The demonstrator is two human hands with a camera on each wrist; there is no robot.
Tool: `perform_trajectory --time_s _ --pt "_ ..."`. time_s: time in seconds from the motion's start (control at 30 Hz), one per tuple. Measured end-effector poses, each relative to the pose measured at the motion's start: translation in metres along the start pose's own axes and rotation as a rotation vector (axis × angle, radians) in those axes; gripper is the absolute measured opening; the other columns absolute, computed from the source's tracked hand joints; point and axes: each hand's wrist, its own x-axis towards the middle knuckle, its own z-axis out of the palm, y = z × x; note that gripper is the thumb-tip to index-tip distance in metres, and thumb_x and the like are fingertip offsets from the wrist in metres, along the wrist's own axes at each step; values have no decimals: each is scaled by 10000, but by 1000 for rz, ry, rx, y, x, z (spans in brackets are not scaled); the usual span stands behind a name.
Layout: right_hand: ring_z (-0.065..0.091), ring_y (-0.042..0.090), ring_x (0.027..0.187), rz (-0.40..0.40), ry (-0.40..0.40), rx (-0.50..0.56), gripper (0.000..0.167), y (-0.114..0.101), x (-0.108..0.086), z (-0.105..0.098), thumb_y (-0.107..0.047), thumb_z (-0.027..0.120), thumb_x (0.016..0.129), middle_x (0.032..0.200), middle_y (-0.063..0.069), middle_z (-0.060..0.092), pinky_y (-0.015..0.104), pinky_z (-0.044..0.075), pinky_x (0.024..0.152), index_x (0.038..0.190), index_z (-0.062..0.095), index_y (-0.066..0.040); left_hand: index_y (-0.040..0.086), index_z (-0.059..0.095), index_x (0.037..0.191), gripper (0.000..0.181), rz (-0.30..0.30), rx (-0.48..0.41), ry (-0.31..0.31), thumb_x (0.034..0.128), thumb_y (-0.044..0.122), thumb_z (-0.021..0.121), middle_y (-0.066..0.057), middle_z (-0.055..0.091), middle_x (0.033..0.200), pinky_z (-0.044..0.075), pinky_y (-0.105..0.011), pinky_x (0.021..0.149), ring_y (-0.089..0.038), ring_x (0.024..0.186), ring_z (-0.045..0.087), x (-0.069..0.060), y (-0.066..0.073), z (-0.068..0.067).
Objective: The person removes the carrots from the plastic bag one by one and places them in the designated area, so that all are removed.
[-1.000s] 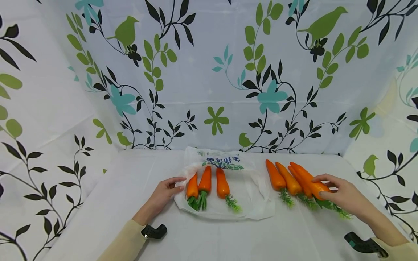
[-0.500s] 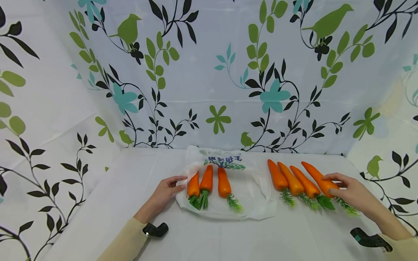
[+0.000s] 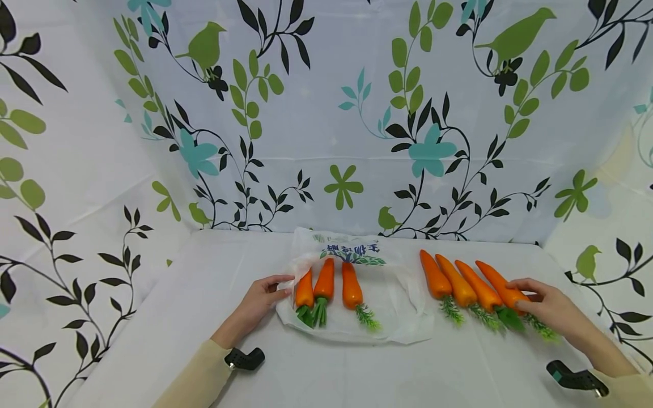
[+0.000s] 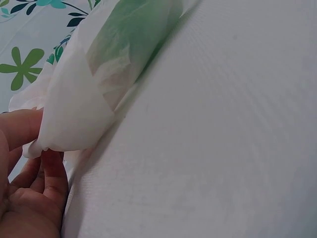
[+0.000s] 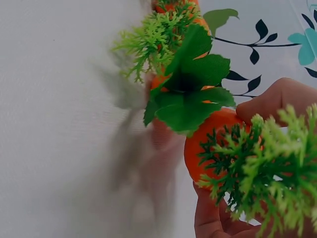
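Note:
A white translucent plastic bag (image 3: 393,300) with blue and green print lies at the table's middle. On or in it are an orange carrot (image 3: 304,290), a second carrot (image 3: 324,280) and a third carrot (image 3: 351,286), green tops toward me; their exact layer is unclear. My left hand (image 3: 260,306) pinches the bag's left edge, which bunches between thumb and fingers in the left wrist view. To the right, my right hand (image 3: 548,309) grips the outermost carrot (image 3: 496,279) near its top. In the right wrist view its feathery greens (image 5: 267,168) partly hide the fingers.
Beside the held carrot lie three others in a slanted row: a near-bag carrot (image 3: 435,275), a middle carrot (image 3: 456,280) and a broad-leafed carrot (image 3: 478,285). A white cloth covers the table (image 3: 326,374). A patterned curtain (image 3: 316,124) hangs behind.
The gripped carrot has moved right, off its neighbour, and now lies at the row's right end with my right hand still on it. My left hand stays at the bag's edge.

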Motion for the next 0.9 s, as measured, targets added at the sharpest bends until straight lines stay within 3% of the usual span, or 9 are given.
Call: perform_trajectory --time_s 0.37,0.63,0.8,0.9 --pt "570 423 1092 12 1 3 437 6 3 8 -166 619 963 1354 338 476 262 524 727 1331 536 55 100 683 1278 345 -1 -1 3 933 116 691 -97 481 1466 247 -448 1158 -236 1354 338 -2 2 1" --pt "557 459 1133 20 -18 20 455 9 3 13 -238 622 992 1358 332 485 462 545 831 1338 540 45 68 657 1306 366 -5 2 -1 942 96 676 -115 459 1482 244 -443 1155 -238 1344 326 -2 4 1" --pt "600 360 1068 24 -23 34 469 9 3 13 -244 617 999 1348 323 493 371 548 795 1349 525 54 62 650 1312 368 -10 12 7 945 93 671 -114 468 1466 282 -429 1119 -235 1255 350 -3 5 2" --pt "603 345 1059 29 -23 34 459 9 3 13 -230 606 1004 1342 327 494 310 533 763 1350 522 60 57 651 1309 365 -6 10 6 947 94 670 -123 462 1472 268 -443 1138 -245 1289 346 -3 7 2"
